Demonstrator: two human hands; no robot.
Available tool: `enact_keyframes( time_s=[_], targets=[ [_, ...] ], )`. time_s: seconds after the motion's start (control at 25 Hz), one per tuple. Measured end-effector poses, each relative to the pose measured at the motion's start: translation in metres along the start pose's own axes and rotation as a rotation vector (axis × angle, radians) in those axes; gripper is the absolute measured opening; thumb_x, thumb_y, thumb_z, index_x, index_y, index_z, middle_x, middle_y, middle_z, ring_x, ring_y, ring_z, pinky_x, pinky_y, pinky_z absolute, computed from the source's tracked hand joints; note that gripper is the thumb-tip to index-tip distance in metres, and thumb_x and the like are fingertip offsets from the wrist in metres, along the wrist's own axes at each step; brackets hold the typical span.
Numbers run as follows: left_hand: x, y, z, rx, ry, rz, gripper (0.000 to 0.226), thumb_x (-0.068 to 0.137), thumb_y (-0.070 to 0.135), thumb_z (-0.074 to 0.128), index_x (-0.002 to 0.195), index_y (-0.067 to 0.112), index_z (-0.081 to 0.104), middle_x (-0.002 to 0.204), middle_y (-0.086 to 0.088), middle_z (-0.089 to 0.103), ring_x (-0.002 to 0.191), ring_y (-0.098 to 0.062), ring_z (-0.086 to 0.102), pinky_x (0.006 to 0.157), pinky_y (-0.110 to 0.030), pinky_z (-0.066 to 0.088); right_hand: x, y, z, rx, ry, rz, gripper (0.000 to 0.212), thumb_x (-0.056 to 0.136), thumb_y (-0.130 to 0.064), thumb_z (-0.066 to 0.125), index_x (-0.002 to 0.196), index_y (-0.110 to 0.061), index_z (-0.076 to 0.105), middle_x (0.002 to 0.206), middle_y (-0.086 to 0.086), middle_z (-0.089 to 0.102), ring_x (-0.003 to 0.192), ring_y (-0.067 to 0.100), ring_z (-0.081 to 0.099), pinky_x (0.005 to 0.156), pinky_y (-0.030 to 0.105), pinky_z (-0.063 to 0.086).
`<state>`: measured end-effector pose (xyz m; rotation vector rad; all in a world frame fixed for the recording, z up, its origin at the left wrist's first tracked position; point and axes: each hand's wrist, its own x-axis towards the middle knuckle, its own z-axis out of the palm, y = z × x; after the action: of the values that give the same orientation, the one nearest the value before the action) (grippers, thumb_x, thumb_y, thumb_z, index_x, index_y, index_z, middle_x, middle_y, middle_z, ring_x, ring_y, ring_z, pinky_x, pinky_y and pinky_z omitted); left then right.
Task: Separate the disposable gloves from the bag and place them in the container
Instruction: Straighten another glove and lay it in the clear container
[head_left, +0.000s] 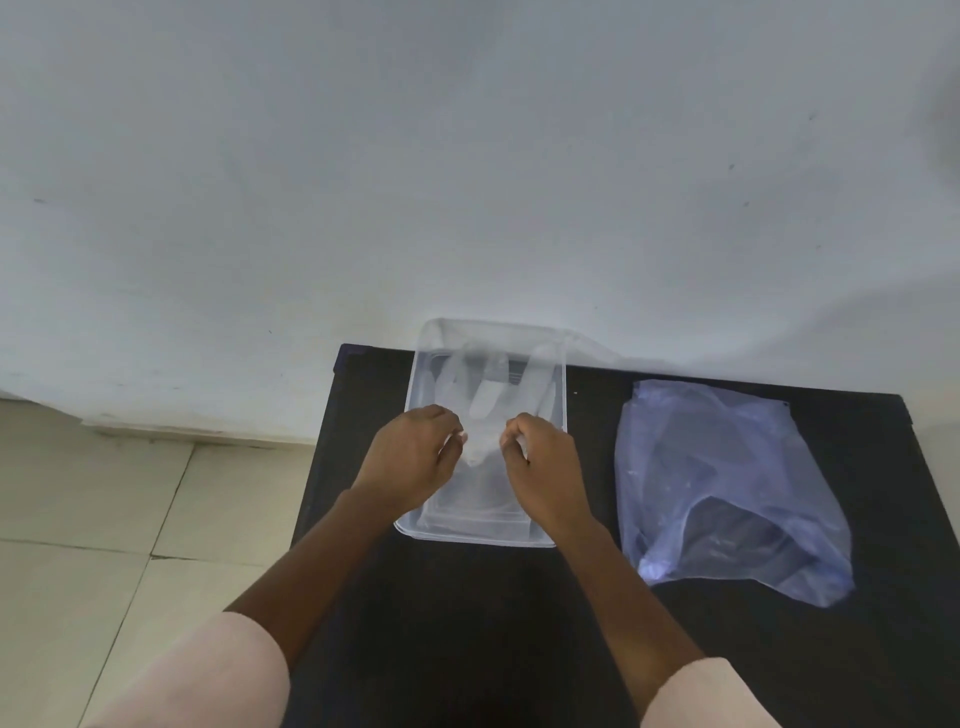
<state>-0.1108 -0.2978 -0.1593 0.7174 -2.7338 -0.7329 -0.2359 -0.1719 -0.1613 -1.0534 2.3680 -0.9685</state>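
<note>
A clear plastic container (556, 395) stands on the black table, pushed against the wall. A thin see-through disposable glove (485, 402) hangs over it, its fingers pointing toward the wall. My left hand (413, 457) pinches the glove's cuff on the left. My right hand (540, 462) pinches the cuff on the right. Both hands hover above the near half of the container. To the right, a crumpled bluish plastic bag (727, 488) lies flat on the table, apart from both hands.
The black table (467, 623) ends at a white wall (467, 182) behind the container. Pale floor tiles (104, 519) lie to the left of the table. My light sleeves (197, 675) show at the bottom corners.
</note>
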Motion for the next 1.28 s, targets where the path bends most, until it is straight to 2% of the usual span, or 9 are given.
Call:
enact_keyframes(
  time_s=[0.12, 0.28, 0.4, 0.64, 0.72, 0.8, 0.96, 1.12, 1.28],
  targets=[
    [-0.002, -0.003, 0.006, 0.076, -0.014, 0.034, 0.016, 0.090, 0.018, 0.061, 0.090, 0.007, 0.073, 0.091, -0.008, 0.075, 0.078, -0.024, 0.070, 0.077, -0.036, 0.058, -0.002, 0.003, 0.002, -0.068, -0.053, -0.007, 0.015, 0.095, -0.022, 0.051, 0.089, -0.012, 0.061, 0.089, 0.006, 0.067, 0.080, 0.015, 0.061, 0.080, 0.021, 0.050],
    [-0.004, -0.011, 0.014, 0.216, -0.070, 0.112, 0.017, 0.089, 0.019, 0.061, 0.087, 0.009, 0.075, 0.090, -0.007, 0.076, 0.079, -0.022, 0.071, 0.101, -0.041, 0.048, -0.002, 0.000, -0.005, -0.237, -0.179, -0.057, 0.015, 0.096, -0.021, 0.048, 0.094, -0.012, 0.060, 0.095, 0.006, 0.066, 0.080, 0.014, 0.058, 0.084, 0.032, 0.054],
    [-0.006, -0.014, 0.018, 0.306, -0.142, 0.138, 0.019, 0.089, 0.025, 0.062, 0.090, 0.012, 0.077, 0.097, -0.006, 0.076, 0.089, -0.020, 0.071, 0.109, -0.043, 0.037, -0.003, -0.005, -0.011, -0.371, -0.334, -0.081, 0.021, 0.098, -0.024, 0.046, 0.109, -0.011, 0.058, 0.108, 0.006, 0.065, 0.092, 0.019, 0.061, 0.092, 0.030, 0.049],
    [-0.008, -0.007, 0.007, 0.485, -0.394, 0.171, 0.037, 0.098, 0.038, 0.044, 0.108, 0.017, 0.073, 0.120, -0.003, 0.070, 0.126, -0.021, 0.054, 0.119, -0.044, 0.012, -0.004, -0.010, -0.016, -0.668, -0.559, -0.229, 0.024, 0.096, -0.024, 0.049, 0.117, -0.013, 0.054, 0.106, 0.010, 0.065, 0.089, 0.023, 0.061, 0.089, 0.034, 0.047],
    [-0.009, -0.002, 0.002, 0.545, -0.508, 0.181, 0.041, 0.099, 0.043, 0.039, 0.116, 0.020, 0.068, 0.130, -0.001, 0.064, 0.132, -0.021, 0.047, 0.119, -0.048, 0.006, -0.002, -0.008, -0.017, -0.778, -0.677, -0.265, 0.026, 0.096, -0.025, 0.050, 0.119, -0.014, 0.054, 0.108, 0.010, 0.065, 0.096, 0.025, 0.061, 0.104, 0.043, 0.040],
    [-0.009, 0.001, -0.002, 0.604, -0.608, 0.204, 0.044, 0.099, 0.047, 0.036, 0.121, 0.023, 0.064, 0.137, -0.001, 0.059, 0.135, -0.022, 0.042, 0.119, -0.052, 0.002, 0.000, -0.005, -0.017, -0.841, -0.804, -0.265, 0.031, 0.096, -0.025, 0.051, 0.125, -0.017, 0.053, 0.120, 0.010, 0.063, 0.111, 0.028, 0.057, 0.116, 0.052, 0.020],
    [-0.007, 0.002, -0.006, 0.663, -0.799, 0.255, 0.047, 0.098, 0.052, 0.033, 0.130, 0.029, 0.059, 0.145, -0.004, 0.050, 0.139, -0.028, 0.035, 0.117, -0.058, 0.002, 0.000, 0.000, -0.014, -1.013, -0.955, -0.294, 0.039, 0.096, -0.028, 0.050, 0.135, -0.020, 0.049, 0.137, 0.009, 0.053, 0.132, 0.031, 0.039, 0.116, 0.057, -0.003],
    [-0.001, 0.006, -0.008, 0.614, -0.818, 0.249, 0.048, 0.096, 0.054, 0.038, 0.132, 0.028, 0.057, 0.145, -0.007, 0.047, 0.137, -0.029, 0.036, 0.116, -0.053, 0.018, 0.003, -0.007, -0.017, -1.003, -0.914, -0.298, 0.036, 0.095, -0.027, 0.052, 0.130, -0.019, 0.054, 0.133, 0.009, 0.056, 0.127, 0.029, 0.043, 0.115, 0.054, 0.010],
    [-0.004, 0.013, 0.004, 0.502, -0.772, 0.226, 0.049, 0.096, 0.045, 0.041, 0.132, 0.016, 0.054, 0.137, -0.011, 0.053, 0.125, -0.029, 0.048, 0.104, -0.048, 0.040, 0.012, -0.017, -0.009, -0.493, -0.498, -0.123, 0.024, 0.094, -0.019, 0.053, 0.117, -0.015, 0.060, 0.116, 0.009, 0.065, 0.098, 0.023, 0.062, 0.094, 0.034, 0.046]
  ],
)
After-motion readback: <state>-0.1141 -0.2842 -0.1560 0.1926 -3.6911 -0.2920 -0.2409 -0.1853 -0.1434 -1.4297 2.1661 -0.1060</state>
